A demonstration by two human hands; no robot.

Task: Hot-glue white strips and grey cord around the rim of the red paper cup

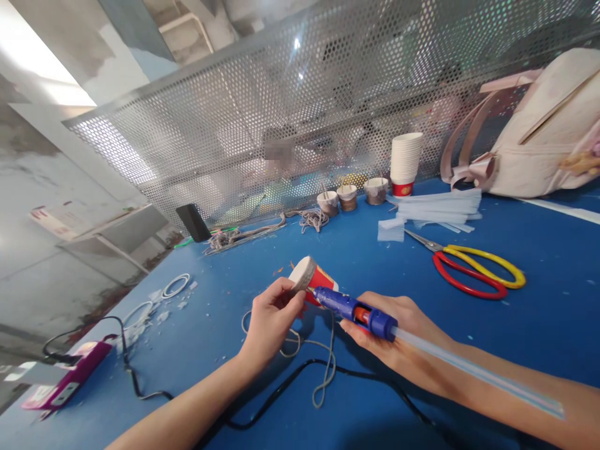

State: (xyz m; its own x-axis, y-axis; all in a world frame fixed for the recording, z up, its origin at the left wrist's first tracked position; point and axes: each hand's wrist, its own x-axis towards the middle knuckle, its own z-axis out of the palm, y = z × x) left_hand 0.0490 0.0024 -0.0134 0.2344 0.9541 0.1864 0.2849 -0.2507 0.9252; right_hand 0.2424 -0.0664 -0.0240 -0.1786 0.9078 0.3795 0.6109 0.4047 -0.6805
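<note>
My left hand (272,315) pinches a red-and-white paper cup (327,279), which is tilted on its side with grey cord wound around part of it. A loose tail of the grey cord (332,359) hangs from the cup onto the table. In my right hand (398,319) is a blue hot glue gun (344,304), its nozzle close against the cup beside my left fingertips. From its back end sticks a long clear glue stick (478,367). Whether the nozzle touches the cup I cannot tell.
Red-and-yellow-handled scissors (469,265) lie right on the blue table (262,250). Behind are white strips (435,206), stacked paper cups (406,162), several cord-wrapped cups (347,197), a phone (193,223) and a backpack (539,137). A black cable (300,369) crosses in front; a purple power strip (75,378) sits left.
</note>
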